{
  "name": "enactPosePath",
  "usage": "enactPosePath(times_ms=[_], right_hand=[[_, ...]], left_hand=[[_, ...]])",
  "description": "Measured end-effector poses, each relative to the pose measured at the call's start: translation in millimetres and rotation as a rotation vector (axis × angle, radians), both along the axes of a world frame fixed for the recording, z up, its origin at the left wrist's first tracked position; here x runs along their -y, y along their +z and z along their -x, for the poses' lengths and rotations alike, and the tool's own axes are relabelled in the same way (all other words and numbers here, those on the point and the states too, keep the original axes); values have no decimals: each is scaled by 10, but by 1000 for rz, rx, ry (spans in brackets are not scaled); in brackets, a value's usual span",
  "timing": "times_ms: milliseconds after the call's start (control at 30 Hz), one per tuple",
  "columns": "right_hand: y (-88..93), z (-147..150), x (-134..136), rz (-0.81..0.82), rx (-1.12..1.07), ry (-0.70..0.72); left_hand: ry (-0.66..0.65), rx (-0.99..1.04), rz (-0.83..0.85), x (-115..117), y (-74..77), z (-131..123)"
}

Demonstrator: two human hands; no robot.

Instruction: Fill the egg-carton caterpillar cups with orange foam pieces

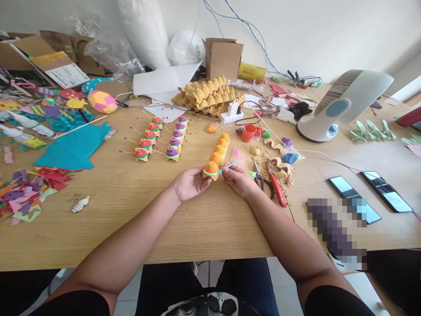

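An egg-carton strip (pixel 219 152) with orange-covered bumps points away from me, a light green band round its nearest cup. My left hand (pixel 194 183) grips that near end from the left, fingers closed on it. On the right, my right hand (pixel 239 179) pinches a thin light blue tool (pixel 233 164), its tip against the green band. Two finished-looking strips stand to the left, one with red and green bumps (pixel 145 143) and one with purple bumps (pixel 175 142), both with pins sticking out.
Scissors (pixel 259 177) and a red cutter (pixel 278 186) lie right of my right hand. Behind are a red cup (pixel 248 132), egg trays (pixel 207 97) and a white fan (pixel 342 105). Phones (pixel 355 199) lie right; paper scraps (pixel 24 193) and teal felt (pixel 74 147) left.
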State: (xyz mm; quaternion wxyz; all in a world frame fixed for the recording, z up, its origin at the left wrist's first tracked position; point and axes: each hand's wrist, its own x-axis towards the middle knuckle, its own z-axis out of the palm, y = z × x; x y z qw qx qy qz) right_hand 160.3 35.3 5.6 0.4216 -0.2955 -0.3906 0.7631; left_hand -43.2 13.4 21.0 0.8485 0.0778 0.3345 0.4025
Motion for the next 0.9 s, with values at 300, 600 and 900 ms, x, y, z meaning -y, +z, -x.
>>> enactPosePath(times_ms=[300,600,900], right_hand=[[-30,32,-7,-14,48,-17],[11,10,4,25,-10,32],[-1,39,18,2,39,-21]], left_hand=[[-22,43,-6,5,-29,10],[-19,45,0,5,-48,15],[-29,62,-6,13,-49,21]])
